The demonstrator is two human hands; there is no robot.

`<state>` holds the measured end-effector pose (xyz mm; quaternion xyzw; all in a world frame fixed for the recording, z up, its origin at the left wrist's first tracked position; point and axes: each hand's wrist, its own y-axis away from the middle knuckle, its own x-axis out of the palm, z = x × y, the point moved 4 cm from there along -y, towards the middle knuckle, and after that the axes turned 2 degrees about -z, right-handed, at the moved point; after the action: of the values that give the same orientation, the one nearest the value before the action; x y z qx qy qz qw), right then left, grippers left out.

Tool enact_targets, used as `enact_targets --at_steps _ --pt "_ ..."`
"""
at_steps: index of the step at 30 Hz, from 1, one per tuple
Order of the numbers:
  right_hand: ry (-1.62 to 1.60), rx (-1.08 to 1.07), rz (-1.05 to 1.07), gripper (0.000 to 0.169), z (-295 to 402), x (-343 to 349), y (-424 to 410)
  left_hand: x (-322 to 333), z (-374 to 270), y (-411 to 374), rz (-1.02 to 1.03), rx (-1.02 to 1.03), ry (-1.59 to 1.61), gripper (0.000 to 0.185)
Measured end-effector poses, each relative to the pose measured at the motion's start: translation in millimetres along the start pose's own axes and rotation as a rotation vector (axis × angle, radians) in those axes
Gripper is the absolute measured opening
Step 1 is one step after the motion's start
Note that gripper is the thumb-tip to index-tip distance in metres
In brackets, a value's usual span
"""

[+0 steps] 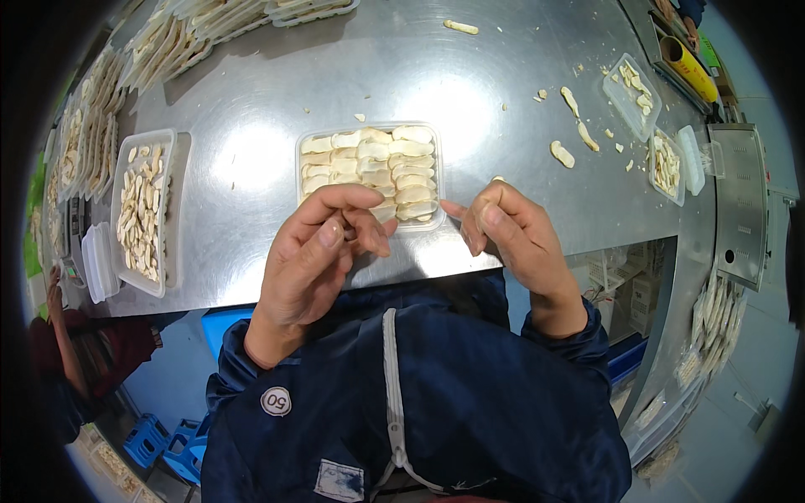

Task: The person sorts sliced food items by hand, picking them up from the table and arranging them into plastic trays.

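A clear plastic tray [438,170] lies on the steel table in front of me, filled with overlapping rows of pale dried mushroom slices [372,151]. My left hand [321,251] hovers over its near left corner, fingers loosely curled and apart, with nothing seen in it. Just beyond the tray's right side is my right hand [519,236], its fingers bent, the thumb near the index finger and the little finger stretched towards the tray. No object shows in its grasp. A small pale piece [498,178] peeks out behind its knuckles, mostly hidden.
Left on the steel table [251,251] stands a tray of loose slices [139,214], near stacked filled trays [166,44]. Loose slices [561,154] and small tubs [666,163] lie right, near a yellow film roll [688,68]. Another person's arm [66,339] is at far left.
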<state>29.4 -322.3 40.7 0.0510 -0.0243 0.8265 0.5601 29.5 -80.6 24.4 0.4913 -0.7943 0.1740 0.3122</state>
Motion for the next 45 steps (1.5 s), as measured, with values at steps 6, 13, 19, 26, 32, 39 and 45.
enact_targets --at_steps 6,13,19,26,32,39,45 --pt "-0.008 0.013 -0.014 0.030 1 3 0 -1 -3 0 0.008 0.030 -0.003 0.044" --pt "-0.040 0.005 0.002 0.023 0 2 2 -1 -4 2 0.008 0.036 -0.011 0.043" --pt "0.004 -0.048 -0.145 0.023 9 -14 16 1 -5 3 0.010 0.052 -0.016 0.042" --pt "1.289 -0.101 -0.563 0.020 20 -66 35 6 -4 2 0.026 0.031 -0.045 0.041" --pt "1.517 -0.142 -0.505 0.023 2 -45 27 11 -9 3 0.024 0.054 -0.056 0.040" --pt "1.606 -0.217 -0.461 0.015 6 -41 22 -7 -18 11 0.005 0.126 -0.016 0.037" --pt "1.641 -0.205 -0.394 0.016 4 -45 22 -2 -16 15 -0.021 0.072 -0.072 0.035"
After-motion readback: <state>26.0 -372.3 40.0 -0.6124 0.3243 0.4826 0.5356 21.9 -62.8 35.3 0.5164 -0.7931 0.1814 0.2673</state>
